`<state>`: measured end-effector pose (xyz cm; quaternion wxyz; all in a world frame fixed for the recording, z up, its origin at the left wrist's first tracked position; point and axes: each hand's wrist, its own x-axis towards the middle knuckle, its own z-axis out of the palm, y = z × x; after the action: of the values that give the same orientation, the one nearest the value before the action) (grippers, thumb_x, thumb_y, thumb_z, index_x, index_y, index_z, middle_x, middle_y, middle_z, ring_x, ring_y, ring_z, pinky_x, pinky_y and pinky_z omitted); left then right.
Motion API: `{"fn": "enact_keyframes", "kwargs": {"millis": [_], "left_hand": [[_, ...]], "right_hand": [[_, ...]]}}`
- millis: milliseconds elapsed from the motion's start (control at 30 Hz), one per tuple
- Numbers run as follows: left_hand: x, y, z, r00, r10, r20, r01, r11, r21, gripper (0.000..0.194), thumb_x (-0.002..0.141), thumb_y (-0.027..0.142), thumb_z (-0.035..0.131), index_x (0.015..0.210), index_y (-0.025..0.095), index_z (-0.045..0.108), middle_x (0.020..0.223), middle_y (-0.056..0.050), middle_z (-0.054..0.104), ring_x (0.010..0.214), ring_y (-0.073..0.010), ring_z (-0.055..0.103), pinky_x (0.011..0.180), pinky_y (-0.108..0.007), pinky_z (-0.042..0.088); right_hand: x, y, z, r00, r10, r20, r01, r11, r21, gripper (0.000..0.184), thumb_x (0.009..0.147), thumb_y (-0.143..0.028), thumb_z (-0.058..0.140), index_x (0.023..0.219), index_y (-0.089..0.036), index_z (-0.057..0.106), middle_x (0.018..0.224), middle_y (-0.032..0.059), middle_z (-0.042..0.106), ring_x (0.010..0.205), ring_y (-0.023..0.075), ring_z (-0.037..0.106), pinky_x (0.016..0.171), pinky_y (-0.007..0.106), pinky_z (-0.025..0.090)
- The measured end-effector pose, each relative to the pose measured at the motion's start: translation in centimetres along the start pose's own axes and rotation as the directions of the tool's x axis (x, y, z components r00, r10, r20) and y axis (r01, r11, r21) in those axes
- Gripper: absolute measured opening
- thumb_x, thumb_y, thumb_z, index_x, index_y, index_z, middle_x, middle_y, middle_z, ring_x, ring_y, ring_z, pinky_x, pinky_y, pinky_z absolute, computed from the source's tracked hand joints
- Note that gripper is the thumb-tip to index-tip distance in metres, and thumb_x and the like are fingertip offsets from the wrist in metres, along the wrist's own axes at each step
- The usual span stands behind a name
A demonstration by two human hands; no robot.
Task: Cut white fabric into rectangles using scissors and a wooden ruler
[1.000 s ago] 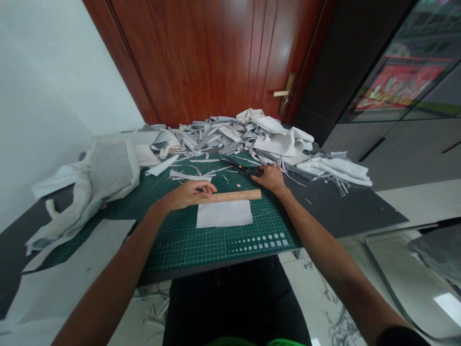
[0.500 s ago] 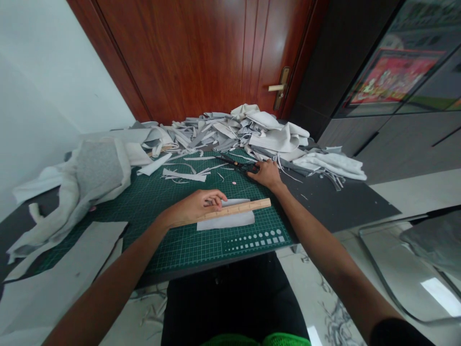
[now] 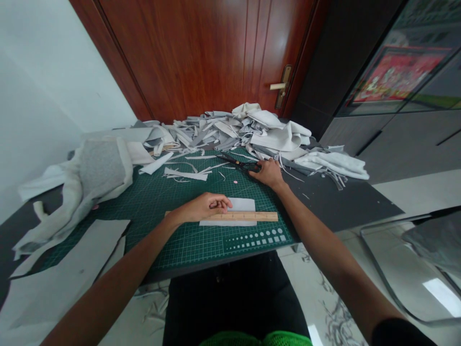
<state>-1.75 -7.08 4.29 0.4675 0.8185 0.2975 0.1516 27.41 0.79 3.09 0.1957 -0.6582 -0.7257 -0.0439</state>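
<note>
A wooden ruler point(image 3: 252, 216) lies nearly level across a small pale grey fabric piece point(image 3: 242, 204) on the green cutting mat point(image 3: 201, 245). My left hand point(image 3: 207, 206) is on the ruler's left half with curled fingers; its palm hides part of the ruler and the fabric's left end. Farther back, my right hand point(image 3: 268, 173) has its fingers closed at the handles of black scissors point(image 3: 236, 162). The scissors lie on the mat, blades pointing away to the left. Cut strips point(image 3: 185, 174) are scattered left of the blades.
A large heap of fabric scraps point(image 3: 216, 129) runs along the table's back edge, against a wooden door point(image 3: 201, 57). Grey-white padded fabric point(image 3: 103, 163) and flat pale sheets point(image 3: 72, 269) lie on the left. A metal-framed chair point(image 3: 392, 274) stands at right.
The ruler has turned from a slant to nearly level, its right end lower and farther right. My left hand shifted slightly with it. My right hand stays at the scissors.
</note>
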Motion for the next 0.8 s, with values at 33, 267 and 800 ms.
{"fn": "enact_keyframes", "kwargs": {"millis": [33,267,800], "left_hand": [[0.0,0.0,0.1,1.000,-0.001,-0.001,0.001,1.000,0.007,0.031,0.096,0.046,0.066,0.106,0.017,0.072,0.089,-0.005,0.072,0.071,-0.0137,0.059,0.064,-0.025,0.042],[0.5,-0.3,0.3,0.984,0.160,-0.075,-0.149,0.980,0.133,0.028,0.093,0.043,0.068,0.099,0.016,0.074,0.090,-0.005,0.064,0.076,-0.0143,0.054,0.068,-0.026,0.042],[0.7,-0.2,0.7,0.957,0.205,-0.206,-0.076,0.860,0.504,0.026,0.099,0.019,0.039,0.093,0.020,0.064,0.053,0.008,0.038,0.044,-0.0102,0.037,0.056,-0.024,0.030]], "right_hand": [[0.0,0.0,0.0,1.000,0.002,0.000,-0.002,1.000,0.000,0.036,0.085,-0.055,0.069,0.089,-0.020,0.078,0.095,0.0139,0.077,0.109,0.0361,0.063,0.098,0.049,0.045],[0.0,0.2,0.1,1.000,-0.001,-0.010,0.001,1.000,-0.003,0.036,0.086,-0.053,0.069,0.092,-0.019,0.078,0.096,0.0135,0.077,0.111,0.0350,0.064,0.101,0.048,0.045],[-0.3,-0.2,-0.6,1.000,0.018,0.019,-0.018,0.999,-0.032,0.038,0.086,-0.052,0.068,0.096,-0.017,0.079,0.098,0.0153,0.077,0.110,0.0342,0.065,0.096,0.043,0.048]]}}
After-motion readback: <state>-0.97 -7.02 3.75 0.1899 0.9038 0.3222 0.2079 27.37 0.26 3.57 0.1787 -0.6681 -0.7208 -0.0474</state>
